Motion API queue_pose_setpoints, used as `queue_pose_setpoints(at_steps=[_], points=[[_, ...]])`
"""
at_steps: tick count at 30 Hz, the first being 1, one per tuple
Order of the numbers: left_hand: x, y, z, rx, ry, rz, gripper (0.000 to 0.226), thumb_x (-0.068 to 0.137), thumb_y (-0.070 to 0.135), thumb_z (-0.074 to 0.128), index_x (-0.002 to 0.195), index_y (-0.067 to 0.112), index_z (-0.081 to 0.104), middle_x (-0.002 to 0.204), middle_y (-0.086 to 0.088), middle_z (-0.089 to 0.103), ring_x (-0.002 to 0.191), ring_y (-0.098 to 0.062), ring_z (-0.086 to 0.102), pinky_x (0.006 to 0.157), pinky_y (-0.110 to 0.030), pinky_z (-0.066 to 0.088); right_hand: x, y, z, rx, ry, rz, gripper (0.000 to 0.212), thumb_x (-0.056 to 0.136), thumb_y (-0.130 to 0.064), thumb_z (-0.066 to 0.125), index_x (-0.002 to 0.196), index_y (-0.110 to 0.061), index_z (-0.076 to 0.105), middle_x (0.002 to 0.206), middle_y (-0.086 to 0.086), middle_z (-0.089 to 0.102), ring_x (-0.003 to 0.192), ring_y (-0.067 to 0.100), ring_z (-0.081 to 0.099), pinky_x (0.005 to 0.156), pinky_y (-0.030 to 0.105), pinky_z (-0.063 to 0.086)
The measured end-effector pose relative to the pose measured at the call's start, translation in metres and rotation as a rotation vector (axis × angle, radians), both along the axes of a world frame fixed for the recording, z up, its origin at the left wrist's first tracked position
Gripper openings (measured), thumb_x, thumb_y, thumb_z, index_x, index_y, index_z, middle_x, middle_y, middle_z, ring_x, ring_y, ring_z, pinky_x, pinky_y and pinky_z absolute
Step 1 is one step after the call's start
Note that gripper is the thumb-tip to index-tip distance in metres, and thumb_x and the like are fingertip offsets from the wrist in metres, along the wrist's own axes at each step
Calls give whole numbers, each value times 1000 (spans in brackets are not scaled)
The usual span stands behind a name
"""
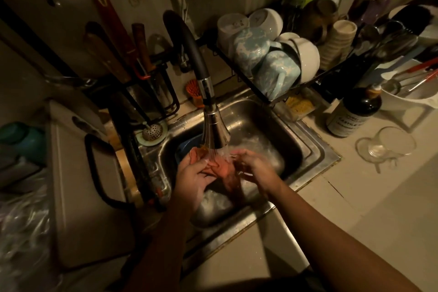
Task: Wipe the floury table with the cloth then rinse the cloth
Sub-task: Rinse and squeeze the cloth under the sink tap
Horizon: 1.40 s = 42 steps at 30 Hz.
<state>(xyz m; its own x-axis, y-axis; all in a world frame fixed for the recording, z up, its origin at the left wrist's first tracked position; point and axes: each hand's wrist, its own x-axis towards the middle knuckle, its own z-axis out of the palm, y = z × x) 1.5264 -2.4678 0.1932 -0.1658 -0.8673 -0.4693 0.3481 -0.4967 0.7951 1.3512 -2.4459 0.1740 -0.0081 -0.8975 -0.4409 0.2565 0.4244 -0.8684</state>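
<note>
**A:** Largest entry first?

**B:** Tabletop [379, 197]: pale, along the right of the view and wrapping round the basin.

**A:** Second?

**B:** Sink [305, 147]: steel, single basin, set into the tabletop. Wet inside, with white foam or water at the bottom.

**A:** Third?

**B:** Dish rack [239, 76]: black wire, standing behind and to the right of the sink. It is loaded with upturned white bowls and pale blue mugs.

**A:** On the left?

**B:** Cutting board [78, 185]: pale, black loop handle, lying beside the sink.

**A:** Fittings?

**B:** Faucet [208, 92]: black arched neck and chrome spray head. The head points down over the basin and water is spraying from it.

**A:** Containers?

**B:** Bottle [353, 111]: dark, pump top, pale label, upright on the tabletop right of the sink. Glass [386, 147]: clear, near the bottle. I cannot tell how it lies.

**A:** The hands?

**B:** Left hand [194, 175]: over the basin, fingers curled round the cloth. Right hand [256, 170]: just beside it, gripping the cloth's other side. Its fingertips are blurred.

**A:** The cloth itself?

**B:** Cloth [222, 168]: reddish-orange, bunched between both hands directly under the spray, above the basin. A darker wet end hangs down between the wrists.

**A:** Smallest?

**B:** Strainer [152, 131]: round, perforated metal, resting on the sink's rear left rim.
</note>
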Motion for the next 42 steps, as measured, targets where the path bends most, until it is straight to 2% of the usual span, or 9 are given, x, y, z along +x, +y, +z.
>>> queue_pose_setpoints(at_steps=[3,8,11,15,18,25,31,37,42], points=[[-8,4,4,12,137,34,35,86,1,48,120,3,60,109,-24,67,99,-37,67,87,-51,54,5,6,-3,140,-48,37,23,102,-22,47,98,-13,68,80,0,67,57,-3,65,49,10,47],[-15,4,0,21,189,54,50,69,9,53,115,-6,62,114,-37,59,107,-50,60,98,-62,44,16,1,-20,392,-229,-15,45,91,-59,50,102,-20,69,92,7,65,76,21,63,70,34,55],[-13,0,-6,16,107,-15,49,81,2,44,129,-8,50,120,-39,58,108,-48,62,86,-56,55,14,-7,-22,379,-361,-135,24,95,-38,49,103,-22,66,89,4,64,70,16,64,73,35,54],[1,-7,-22,-55,-203,-76,37,95,-10,44,123,10,57,117,-18,68,104,-30,69,77,-40,58,7,-7,-23,266,-479,-116,33,98,-11,46,127,-5,61,121,24,66,109,35,60,98,48,51],[7,-8,-36,-78,-326,-97,28,95,-2,56,111,19,61,117,-16,68,100,-25,71,82,-41,58,9,-4,-23,140,-282,54,41,95,7,46,134,-1,55,132,31,58,110,39,56,99,49,49],[-3,-1,-52,-97,-431,-34,40,92,26,64,129,18,50,121,-9,66,109,-28,67,92,-59,53,18,-6,-32,-191,620,62,22,93,-21,67,115,-22,70,104,-4,72,95,11,68,90,40,56],[-17,-11,-50,22,-235,148,34,93,-4,44,122,3,59,114,-24,67,102,-40,68,80,-51,58,28,-1,-17,-342,498,244,11,93,-25,70,83,-24,74,77,5,72,69,21,68,67,42,56],[-38,2,-36,91,-60,107,28,92,-14,40,112,-11,59,106,-33,65,86,-38,68,58,-37,56,13,-11,-23,-281,542,-56,12,94,-12,66,93,-13,78,75,-7,72,65,2,65,62,25,52],[-30,-10,-38,111,-66,197,36,97,-6,35,125,-3,56,119,-28,64,105,-39,66,75,-43,59,10,6,-20,-422,539,412,13,95,-27,67,93,-36,75,89,-14,75,76,7,69,72,30,56]])
